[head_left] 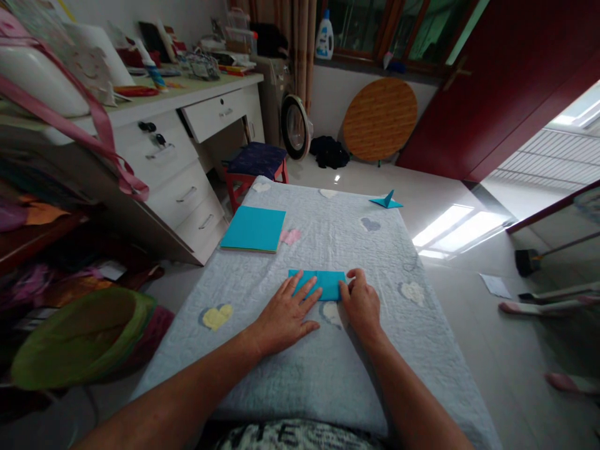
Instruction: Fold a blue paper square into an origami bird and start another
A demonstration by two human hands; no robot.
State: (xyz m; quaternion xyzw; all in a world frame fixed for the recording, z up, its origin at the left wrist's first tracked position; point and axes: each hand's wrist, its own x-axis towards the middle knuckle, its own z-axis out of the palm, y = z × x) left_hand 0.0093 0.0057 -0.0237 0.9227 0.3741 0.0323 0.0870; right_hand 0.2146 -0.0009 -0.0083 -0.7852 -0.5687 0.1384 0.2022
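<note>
A folded rectangle of blue paper lies flat on the cloth-covered table, with a crease showing near its middle. My left hand rests on its left half, fingers spread and stretched out. At the paper's right end, my right hand has thumb and forefinger closed on the edge. A stack of square blue paper sits farther off to the left. Near the table's far right corner stands a small folded blue paper figure with a raised point.
A pale quilted cloth with heart and cloud patches covers the table. To the left are a green-lined bin and a white desk. Beyond the table are a stool and a washing machine with its door open.
</note>
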